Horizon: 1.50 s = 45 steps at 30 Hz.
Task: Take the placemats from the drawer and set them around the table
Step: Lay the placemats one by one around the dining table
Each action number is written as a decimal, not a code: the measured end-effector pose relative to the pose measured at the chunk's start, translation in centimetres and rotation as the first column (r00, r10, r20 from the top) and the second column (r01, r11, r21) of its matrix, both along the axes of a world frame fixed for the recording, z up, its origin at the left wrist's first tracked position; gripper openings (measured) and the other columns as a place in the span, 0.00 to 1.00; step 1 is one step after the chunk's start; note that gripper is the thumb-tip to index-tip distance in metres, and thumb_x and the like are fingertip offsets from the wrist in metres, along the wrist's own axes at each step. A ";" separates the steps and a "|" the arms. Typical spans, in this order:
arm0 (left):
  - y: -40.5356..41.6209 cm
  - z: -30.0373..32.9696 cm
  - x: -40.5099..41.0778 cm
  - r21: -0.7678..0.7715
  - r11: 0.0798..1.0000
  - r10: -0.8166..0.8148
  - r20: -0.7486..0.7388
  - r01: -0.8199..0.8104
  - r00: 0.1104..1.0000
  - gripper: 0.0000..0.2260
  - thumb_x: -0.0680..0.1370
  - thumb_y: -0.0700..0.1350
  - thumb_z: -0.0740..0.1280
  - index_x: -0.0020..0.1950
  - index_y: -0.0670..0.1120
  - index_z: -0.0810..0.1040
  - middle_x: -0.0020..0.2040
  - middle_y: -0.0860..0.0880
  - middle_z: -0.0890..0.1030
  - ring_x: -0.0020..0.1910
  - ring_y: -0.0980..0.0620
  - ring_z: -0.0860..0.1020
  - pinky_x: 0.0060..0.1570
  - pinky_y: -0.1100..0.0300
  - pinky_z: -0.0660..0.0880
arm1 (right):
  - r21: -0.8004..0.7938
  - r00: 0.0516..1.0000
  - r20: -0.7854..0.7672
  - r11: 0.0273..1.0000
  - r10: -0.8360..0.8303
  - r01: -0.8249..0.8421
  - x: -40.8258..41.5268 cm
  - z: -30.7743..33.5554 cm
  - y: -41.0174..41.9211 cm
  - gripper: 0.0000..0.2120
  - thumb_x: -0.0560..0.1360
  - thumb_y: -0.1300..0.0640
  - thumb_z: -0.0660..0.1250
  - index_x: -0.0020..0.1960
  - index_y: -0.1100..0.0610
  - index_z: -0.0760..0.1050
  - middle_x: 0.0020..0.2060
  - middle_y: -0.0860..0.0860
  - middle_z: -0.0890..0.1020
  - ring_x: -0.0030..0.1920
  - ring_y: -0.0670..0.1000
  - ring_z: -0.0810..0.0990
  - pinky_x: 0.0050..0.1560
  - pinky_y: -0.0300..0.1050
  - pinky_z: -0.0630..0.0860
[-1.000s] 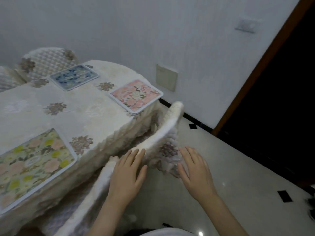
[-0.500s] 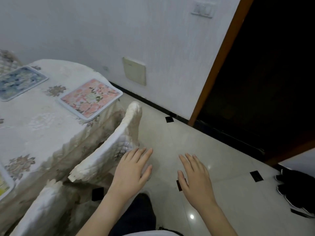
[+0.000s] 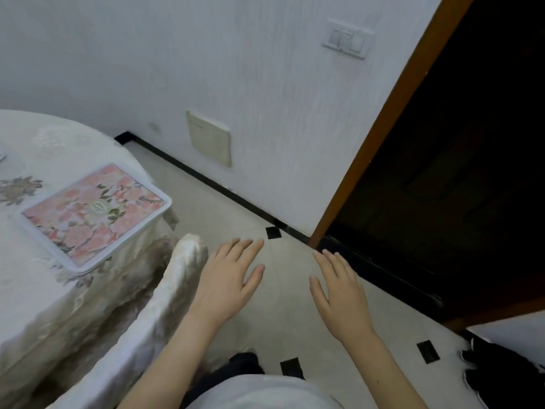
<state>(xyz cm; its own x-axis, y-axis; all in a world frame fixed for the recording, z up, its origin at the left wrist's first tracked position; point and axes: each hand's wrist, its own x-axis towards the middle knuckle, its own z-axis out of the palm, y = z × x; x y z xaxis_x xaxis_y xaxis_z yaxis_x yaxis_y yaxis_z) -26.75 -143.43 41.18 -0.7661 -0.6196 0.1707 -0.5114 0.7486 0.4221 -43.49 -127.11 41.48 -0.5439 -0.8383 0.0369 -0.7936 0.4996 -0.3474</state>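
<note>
A pale tiled floor (image 3: 224, 208) with small black inset squares meets a white wall (image 3: 236, 69) and a dark doorway (image 3: 460, 160) framed in brown wood. At left, a table (image 3: 44, 305) under a cream floral cloth holds a pink floral placemat (image 3: 97, 215) near its rounded edge, long axis running from near-left to far-right. Left hand (image 3: 228, 280) and right hand (image 3: 343, 293) hover palms down, fingers straight and spread, holding nothing, beside a padded white chair back (image 3: 165, 299)
</note>
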 end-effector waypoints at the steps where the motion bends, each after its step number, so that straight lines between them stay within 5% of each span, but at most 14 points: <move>1: -1.5 0.4 -0.9 0.004 1.000 0.022 -0.010 -0.022 1.000 0.23 0.79 0.58 0.52 0.72 0.52 0.70 0.66 0.51 0.76 0.67 0.49 0.70 0.64 0.54 0.67 | 0.003 1.000 -0.009 1.000 0.019 -0.019 -1.1 0.4 -1.6 0.30 0.77 0.40 0.42 0.75 0.51 0.59 0.73 0.49 0.65 0.74 0.50 0.58 0.72 0.44 0.52; 13: -12.4 -0.2 -5.1 0.018 0.954 0.298 0.021 -0.298 0.954 0.22 0.79 0.56 0.54 0.69 0.49 0.73 0.62 0.53 0.77 0.63 0.51 0.72 0.60 0.54 0.70 | 0.009 0.938 0.069 0.940 0.339 -0.341 -10.1 0.1 -19.7 0.30 0.78 0.41 0.43 0.75 0.51 0.60 0.72 0.50 0.66 0.73 0.50 0.62 0.72 0.49 0.60; 21: -20.2 0.0 -10.7 -0.008 0.812 0.583 0.016 -0.583 0.812 0.23 0.79 0.56 0.54 0.67 0.47 0.75 0.60 0.51 0.79 0.60 0.50 0.74 0.60 0.54 0.71 | -0.024 0.797 0.064 0.799 0.601 -0.601 -17.1 0.2 -34.4 0.29 0.78 0.42 0.46 0.73 0.54 0.64 0.70 0.51 0.70 0.70 0.52 0.66 0.69 0.47 0.60; 31: -25.9 1.4 -14.5 0.038 0.517 0.854 0.038 -0.855 0.518 0.22 0.79 0.55 0.54 0.68 0.47 0.74 0.61 0.52 0.78 0.60 0.51 0.73 0.59 0.54 0.71 | -0.016 0.476 0.053 0.478 0.878 -0.878 -20.0 1.2 -50.0 0.27 0.79 0.43 0.47 0.73 0.54 0.65 0.68 0.51 0.71 0.70 0.53 0.67 0.70 0.52 0.65; 45: -31.8 -3.0 -6.4 0.092 0.043 0.998 0.041 -0.995 0.047 0.24 0.80 0.57 0.51 0.69 0.47 0.74 0.62 0.51 0.78 0.62 0.50 0.74 0.60 0.51 0.73 | 0.019 0.026 0.114 0.024 0.993 -1.000 -5.5 -0.4 -64.8 0.29 0.78 0.42 0.45 0.74 0.52 0.62 0.72 0.49 0.67 0.73 0.51 0.61 0.73 0.52 0.60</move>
